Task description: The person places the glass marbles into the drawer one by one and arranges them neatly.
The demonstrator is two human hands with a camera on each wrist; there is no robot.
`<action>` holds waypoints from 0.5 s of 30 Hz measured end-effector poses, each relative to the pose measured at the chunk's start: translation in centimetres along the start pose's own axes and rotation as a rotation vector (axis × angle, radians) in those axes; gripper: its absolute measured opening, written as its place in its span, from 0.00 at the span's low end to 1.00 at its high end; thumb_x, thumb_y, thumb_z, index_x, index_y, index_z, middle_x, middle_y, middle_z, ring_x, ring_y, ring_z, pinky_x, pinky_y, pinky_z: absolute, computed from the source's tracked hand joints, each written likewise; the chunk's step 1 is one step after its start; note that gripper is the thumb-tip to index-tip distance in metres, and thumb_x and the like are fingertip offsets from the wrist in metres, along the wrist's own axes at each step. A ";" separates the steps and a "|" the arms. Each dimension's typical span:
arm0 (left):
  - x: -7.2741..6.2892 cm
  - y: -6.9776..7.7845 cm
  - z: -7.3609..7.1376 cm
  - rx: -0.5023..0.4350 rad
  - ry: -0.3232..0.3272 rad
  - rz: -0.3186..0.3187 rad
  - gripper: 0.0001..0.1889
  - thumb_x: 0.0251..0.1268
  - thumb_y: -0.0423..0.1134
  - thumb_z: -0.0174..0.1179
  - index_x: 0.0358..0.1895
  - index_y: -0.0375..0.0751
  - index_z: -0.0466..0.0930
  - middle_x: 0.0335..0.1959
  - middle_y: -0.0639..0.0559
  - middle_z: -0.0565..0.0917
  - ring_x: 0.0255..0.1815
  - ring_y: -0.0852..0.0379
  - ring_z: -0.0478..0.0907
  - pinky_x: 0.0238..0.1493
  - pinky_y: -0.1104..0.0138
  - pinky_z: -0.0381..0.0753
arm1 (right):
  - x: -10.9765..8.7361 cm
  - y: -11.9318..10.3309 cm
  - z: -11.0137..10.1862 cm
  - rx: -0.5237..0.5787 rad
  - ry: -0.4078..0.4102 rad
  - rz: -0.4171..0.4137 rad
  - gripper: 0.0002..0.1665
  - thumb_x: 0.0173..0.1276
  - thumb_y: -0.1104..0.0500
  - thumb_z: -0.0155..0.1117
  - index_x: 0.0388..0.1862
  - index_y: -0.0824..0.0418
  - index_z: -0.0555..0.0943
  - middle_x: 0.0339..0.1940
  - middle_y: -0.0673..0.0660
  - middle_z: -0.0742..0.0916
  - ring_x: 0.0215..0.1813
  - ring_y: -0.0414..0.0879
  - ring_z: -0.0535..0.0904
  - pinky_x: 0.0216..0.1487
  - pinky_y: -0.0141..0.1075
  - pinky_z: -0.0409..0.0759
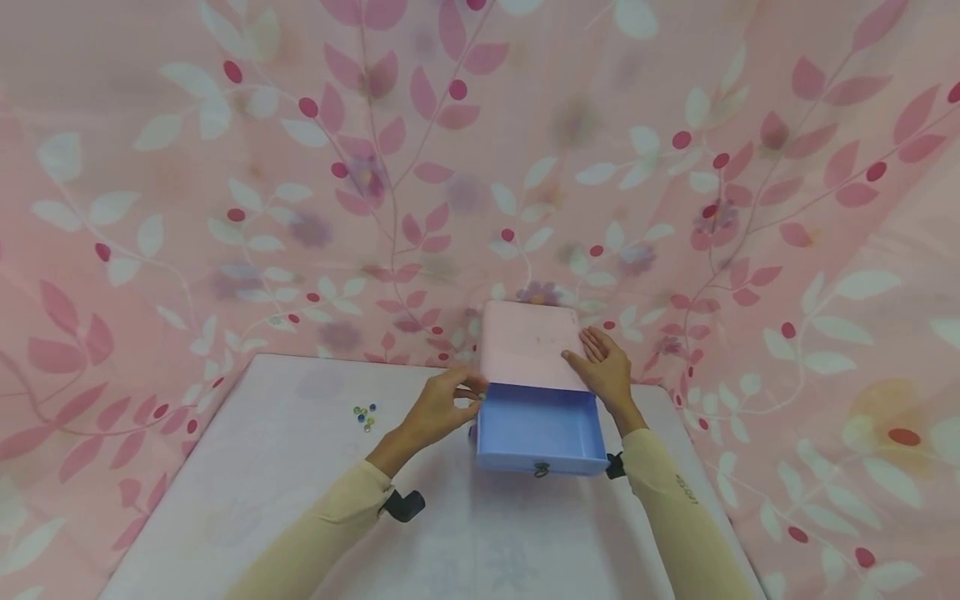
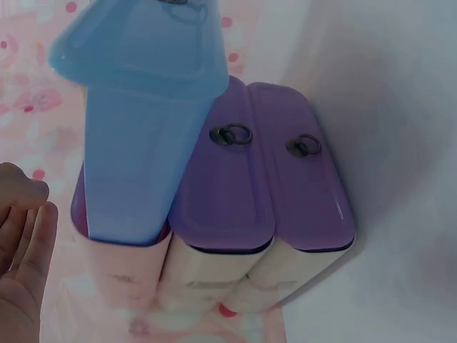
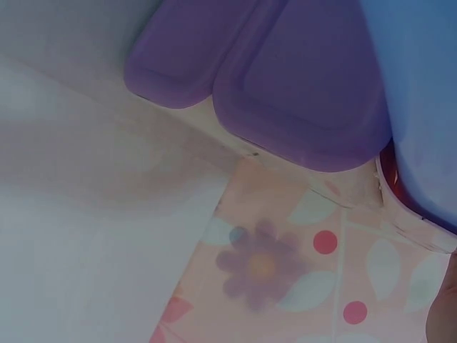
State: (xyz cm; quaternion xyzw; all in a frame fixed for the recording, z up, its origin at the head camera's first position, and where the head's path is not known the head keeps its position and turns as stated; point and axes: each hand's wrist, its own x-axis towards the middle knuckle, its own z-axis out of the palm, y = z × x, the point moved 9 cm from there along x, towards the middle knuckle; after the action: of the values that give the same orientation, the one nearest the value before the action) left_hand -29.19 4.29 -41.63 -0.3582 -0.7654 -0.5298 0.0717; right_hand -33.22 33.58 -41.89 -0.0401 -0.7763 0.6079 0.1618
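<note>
A small chest of drawers with a pink top [image 1: 532, 346] stands at the table's back, its blue top drawer [image 1: 542, 425] pulled out, showing a bare floor. My left hand [image 1: 438, 408] is at the drawer's left edge, thumb and fingertips pinched on a small greenish marble [image 1: 482, 397]. In the left wrist view, the left hand [image 2: 21, 250] shows at the left edge, the marble hidden. My right hand [image 1: 606, 371] rests on the chest's right side, fingers nearly straight and thumb on the top. Two purple drawers [image 2: 221, 179] below are closed, each with a ring pull.
Several blue, green and clear marbles [image 1: 365, 415] lie on the white table [image 1: 300, 475] left of the chest. Pink flowered cloth [image 1: 420, 208] hangs close behind and at both sides. Black wrist mounts [image 1: 405, 506] jut from the sleeves.
</note>
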 end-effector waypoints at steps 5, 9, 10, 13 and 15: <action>0.4 0.8 1.3 0.011 -0.050 0.042 0.18 0.54 0.21 0.67 0.47 0.40 0.78 0.44 0.53 0.81 0.46 0.60 0.81 0.47 0.70 0.81 | 0.9 1.6 -0.2 -0.051 0.024 -0.015 0.51 0.52 0.56 0.80 0.72 0.66 0.65 0.69 0.58 0.74 0.69 0.47 0.70 0.63 0.32 0.69; 0.6 1.1 2.2 0.016 -0.090 0.065 0.18 0.55 0.22 0.66 0.48 0.40 0.78 0.44 0.53 0.81 0.46 0.61 0.81 0.48 0.72 0.80 | 1.1 2.0 -0.3 -0.050 0.037 -0.027 0.51 0.52 0.55 0.80 0.72 0.66 0.65 0.69 0.58 0.75 0.69 0.47 0.71 0.63 0.33 0.69; 0.6 1.2 2.5 0.021 -0.100 0.074 0.18 0.55 0.22 0.66 0.48 0.39 0.78 0.44 0.52 0.81 0.46 0.61 0.81 0.48 0.73 0.80 | 1.0 2.0 -0.3 -0.047 0.041 -0.026 0.51 0.52 0.55 0.80 0.72 0.66 0.65 0.69 0.58 0.75 0.68 0.47 0.71 0.63 0.33 0.69; 0.5 1.4 3.3 0.046 -0.132 0.099 0.18 0.55 0.22 0.66 0.49 0.38 0.78 0.44 0.52 0.81 0.45 0.62 0.81 0.48 0.74 0.79 | 0.9 1.9 -0.2 -0.033 0.039 -0.026 0.51 0.52 0.56 0.80 0.72 0.65 0.66 0.69 0.59 0.75 0.68 0.47 0.71 0.63 0.34 0.69; 0.5 1.4 3.8 0.062 -0.154 0.112 0.18 0.55 0.22 0.66 0.48 0.38 0.78 0.44 0.52 0.81 0.45 0.62 0.81 0.48 0.75 0.79 | 0.8 1.9 -0.2 -0.038 0.040 -0.023 0.51 0.52 0.56 0.80 0.72 0.64 0.66 0.69 0.58 0.75 0.68 0.47 0.71 0.63 0.34 0.69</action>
State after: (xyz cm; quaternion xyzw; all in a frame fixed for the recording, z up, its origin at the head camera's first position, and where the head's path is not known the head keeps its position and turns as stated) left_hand -27.58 8.08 -41.96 -0.4375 -0.7636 -0.4718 0.0531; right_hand -34.14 34.40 -43.48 -0.0464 -0.7848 0.5900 0.1837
